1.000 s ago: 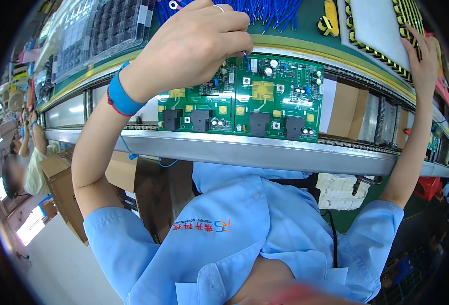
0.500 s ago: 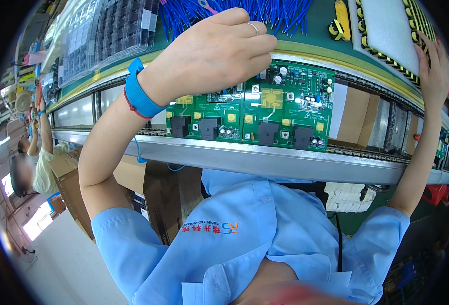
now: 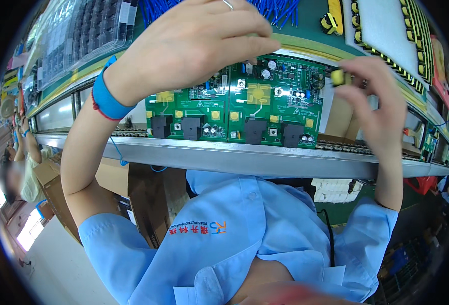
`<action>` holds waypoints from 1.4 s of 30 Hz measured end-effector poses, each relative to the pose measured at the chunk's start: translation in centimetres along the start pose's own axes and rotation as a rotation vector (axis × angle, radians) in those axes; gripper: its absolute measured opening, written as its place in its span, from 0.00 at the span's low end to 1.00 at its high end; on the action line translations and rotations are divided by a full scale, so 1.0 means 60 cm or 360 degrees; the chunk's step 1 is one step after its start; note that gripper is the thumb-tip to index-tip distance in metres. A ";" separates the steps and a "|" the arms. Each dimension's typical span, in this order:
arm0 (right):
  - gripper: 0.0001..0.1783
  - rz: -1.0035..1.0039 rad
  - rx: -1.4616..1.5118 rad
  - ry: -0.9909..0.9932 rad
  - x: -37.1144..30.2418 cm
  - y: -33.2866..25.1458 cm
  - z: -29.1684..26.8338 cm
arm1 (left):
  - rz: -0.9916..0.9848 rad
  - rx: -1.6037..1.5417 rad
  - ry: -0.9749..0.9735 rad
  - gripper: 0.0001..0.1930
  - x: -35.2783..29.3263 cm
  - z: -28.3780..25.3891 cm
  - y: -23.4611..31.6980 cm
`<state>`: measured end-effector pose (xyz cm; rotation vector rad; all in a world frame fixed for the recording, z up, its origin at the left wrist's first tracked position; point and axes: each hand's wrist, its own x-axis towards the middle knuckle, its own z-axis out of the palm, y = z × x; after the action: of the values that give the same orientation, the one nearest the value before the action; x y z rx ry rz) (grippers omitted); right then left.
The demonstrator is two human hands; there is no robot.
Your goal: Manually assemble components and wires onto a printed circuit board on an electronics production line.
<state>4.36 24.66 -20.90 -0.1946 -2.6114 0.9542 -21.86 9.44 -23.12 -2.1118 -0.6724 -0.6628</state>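
Note:
Two joined green circuit boards lie across the conveyor rails, carrying black blocks, yellow patches and small silver cans. My left hand, in a blue wrist strap, hangs over the boards' far edge. Its fingers curl together, and their undersides, with anything in them, are hidden. To the right of the boards, my right hand is raised and somewhat blurred. Between its thumb and fingers it pinches a small yellow-and-black transformer.
White foam with rows of yellow-and-black parts lies at the far right. Blue wires and clear plastic trays lie along the back. The metal rail runs in front of me. Another person is at the far left.
My right hand has come left from the foam's parts to beside the boards, now with a transformer in it. My left hand has shifted slightly left and its fingers have straightened somewhat.

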 end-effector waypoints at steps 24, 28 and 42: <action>0.18 -0.0365 -0.0598 -0.0105 0.015 -0.010 0.050 | -0.1668 -0.0278 -0.1212 0.05 0.085 -0.167 0.036; 0.20 0.0047 -0.0738 0.0495 0.047 0.049 -0.082 | -0.1127 0.0021 -0.1397 0.06 0.056 -0.189 0.040; 0.18 0.0273 -0.1676 0.0365 0.027 0.294 -0.210 | -0.0652 0.0216 -0.0563 0.03 -0.113 -0.169 0.064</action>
<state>7.68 46.02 -22.88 -0.7285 -2.6209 -0.4688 -26.51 -2.45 -24.15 -1.9973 -1.3319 -0.4414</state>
